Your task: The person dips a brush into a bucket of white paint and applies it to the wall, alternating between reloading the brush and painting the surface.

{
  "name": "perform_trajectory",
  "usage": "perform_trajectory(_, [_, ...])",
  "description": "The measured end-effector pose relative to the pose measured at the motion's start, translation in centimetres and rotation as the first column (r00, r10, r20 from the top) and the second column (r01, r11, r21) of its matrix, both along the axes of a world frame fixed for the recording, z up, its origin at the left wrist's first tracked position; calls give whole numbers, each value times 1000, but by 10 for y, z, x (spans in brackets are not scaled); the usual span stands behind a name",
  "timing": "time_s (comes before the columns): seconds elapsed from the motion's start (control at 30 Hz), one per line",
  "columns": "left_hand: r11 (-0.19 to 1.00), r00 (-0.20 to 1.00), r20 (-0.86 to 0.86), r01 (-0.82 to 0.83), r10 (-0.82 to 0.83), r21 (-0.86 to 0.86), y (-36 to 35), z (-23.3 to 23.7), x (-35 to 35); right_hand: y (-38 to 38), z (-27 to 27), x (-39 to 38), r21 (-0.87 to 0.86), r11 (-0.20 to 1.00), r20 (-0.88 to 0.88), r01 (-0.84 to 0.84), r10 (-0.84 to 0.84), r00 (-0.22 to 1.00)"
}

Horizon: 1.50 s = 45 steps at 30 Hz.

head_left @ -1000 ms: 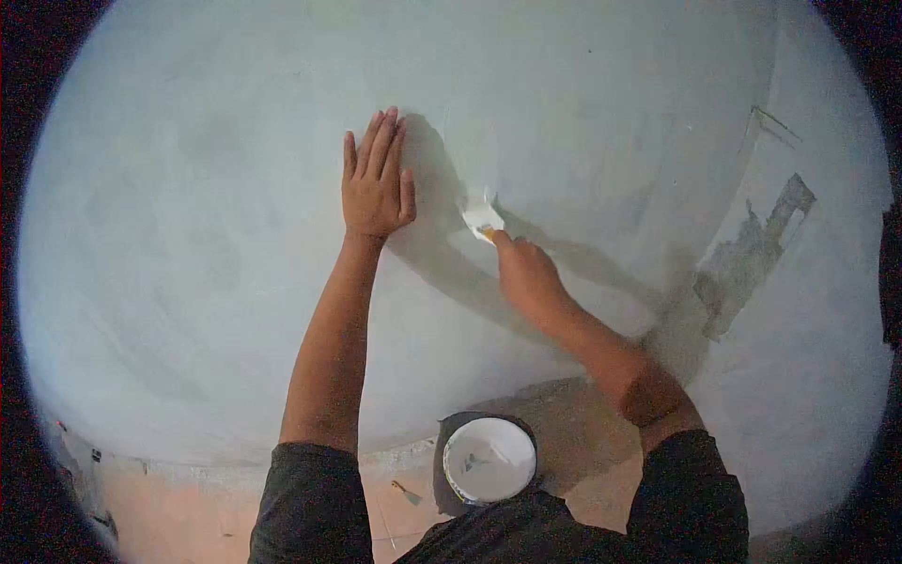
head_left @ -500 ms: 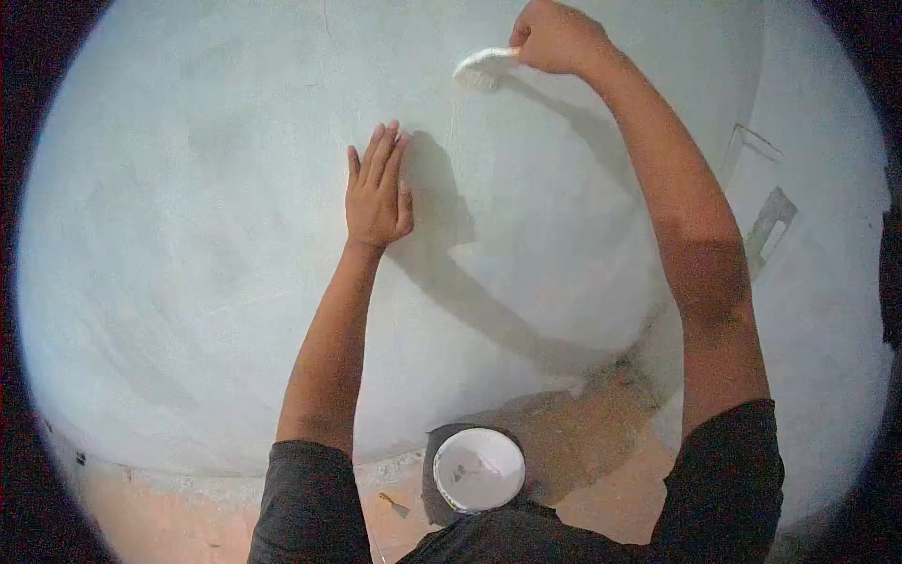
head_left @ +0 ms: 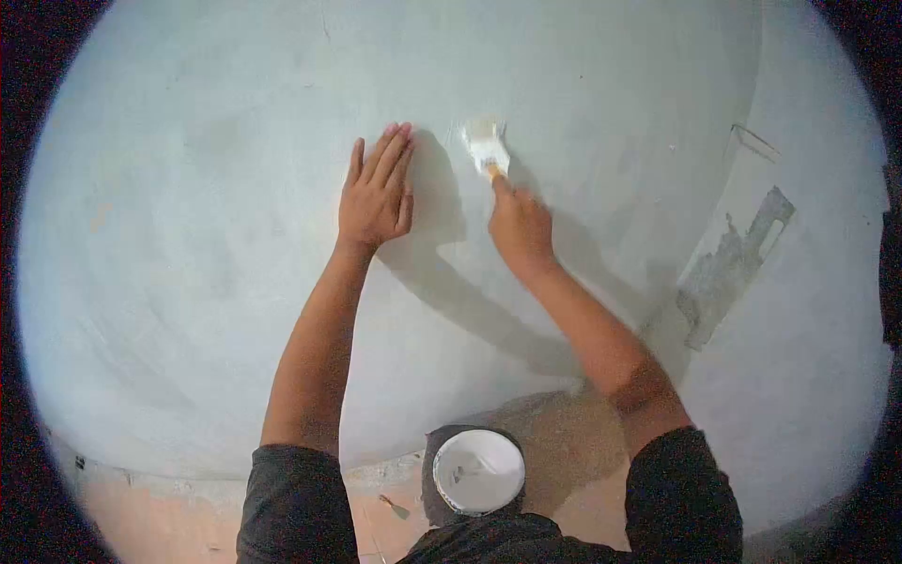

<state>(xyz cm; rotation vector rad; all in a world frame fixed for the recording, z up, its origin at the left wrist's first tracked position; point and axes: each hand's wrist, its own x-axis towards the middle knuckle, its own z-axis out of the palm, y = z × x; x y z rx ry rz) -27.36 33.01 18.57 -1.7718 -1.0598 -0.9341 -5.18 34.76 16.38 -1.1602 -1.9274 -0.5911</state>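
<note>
My left hand [head_left: 376,193] lies flat against the pale grey wall [head_left: 235,282], fingers stretched upward. To its right, my right hand [head_left: 522,226] grips the short handle of a paintbrush [head_left: 487,150]. White paint coats the brush, and its bristles point up and appear to touch the wall. Below both hands, a round white bucket [head_left: 479,472] stands on the floor close to my body. Some whitish material shows inside it, with darker patches.
A small scraper or brush [head_left: 395,508] lies on the floor left of the bucket. At the right, the adjoining wall [head_left: 817,310] has a rough bare grey patch [head_left: 728,268] and a thin rectangular outline above it. The tan floor [head_left: 601,498] meets the wall along a rough edge.
My right hand has come down and left with the paintbrush, which now points upward instead of left. My left hand stays on the wall, almost in the same spot.
</note>
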Motion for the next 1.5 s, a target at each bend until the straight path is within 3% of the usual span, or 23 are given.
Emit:
perform_trajectory(0.13, [991,990,-56,-132,132,5,2,-16,5,-5,-107,14,-182,983,68,22,-9,998])
perform_trajectory(0.17, [998,997,-34,-62,62,-4,5,-22,1,-11,-123,19,-247,969,114,25,4,993])
perform_trajectory(0.3, [997,997,16,-78,79,-12,-1,-59,1,-18,-157,40,-420,907,137,12,51,989])
perform_trajectory(0.37, [989,991,-53,-127,123,-75,-8,-75,-4,-19,-155,53,-458,868,-98,-191,165,981])
perform_trajectory(0.47, [979,982,-108,-165,153,-122,-6,-86,-9,-3,-99,59,-588,805,-23,-78,80,997])
perform_trajectory(0.53, [987,988,-54,-150,147,-54,1,-95,-7,5,-52,52,-488,867,-55,-100,84,995])
perform_trajectory(0.57, [973,977,-62,-211,205,-99,-1,-95,-4,9,-22,47,-505,859,-53,-83,65,996])
perform_trajectory(0.63, [967,973,-55,-230,225,-112,-3,-98,-4,23,19,39,-337,936,-70,-101,82,994])
perform_trajectory(0.67, [965,972,-51,-236,231,-112,-3,-102,-4,2,42,31,-344,939,-126,-20,-25,992])
perform_trajectory(0.7, [961,966,-54,-258,254,-96,-4,-102,-1,9,49,32,-109,992,-220,-67,42,975])
perform_trajectory(0.73, [962,967,-46,-256,252,-99,-2,-102,-2,4,57,33,-111,992,-212,-64,40,976])
perform_trajectory(0.77, [959,960,-55,-278,274,-62,-1,-101,-1,-5,67,34,-51,985,-296,-165,143,944])
perform_trajectory(0.8, [954,953,-64,-299,297,-27,-2,-104,0,-12,65,35,15,966,-372,-259,246,895])
perform_trajectory(0.9, [951,954,-49,-299,296,-78,-5,-111,0,-28,37,12,8,965,-363,-261,246,899])
perform_trajectory(0.97, [958,957,-60,-285,283,-30,1,-112,-6,-13,-12,-10,80,980,-308,-183,199,930])
perform_trajectory(1.03, [958,957,-57,-287,286,-21,2,-111,-13,-8,-63,-25,11,999,-38,-34,34,999])
perform_trajectory(1.1, [961,960,-42,-276,275,-29,-2,-106,-11,-24,-101,-31,-133,991,19,6,-3,1000])
perform_trajectory(1.2, [933,930,-92,-359,356,-22,-2,-102,-8,-33,-141,-18,-215,976,83,-48,67,994])
perform_trajectory(1.23, [919,917,-100,-392,387,-40,-1,-101,-5,-33,-150,-13,-335,941,88,-44,78,993])
perform_trajectory(1.27, [921,919,-101,-387,382,-37,0,-101,-4,-33,-150,-8,-445,895,96,-36,87,992])
perform_trajectory(1.37, [935,937,-89,-346,339,-75,0,-97,-7,-22,-126,14,-544,834,46,-88,135,990])
perform_trajectory(1.43, [944,945,-80,-322,317,-73,0,-95,-6,-12,-85,28,-532,843,-61,-79,55,997])
perform_trajectory(1.5, [957,959,-68,-279,274,-80,1,-97,-8,-13,-25,32,-527,850,-55,2,-37,998])
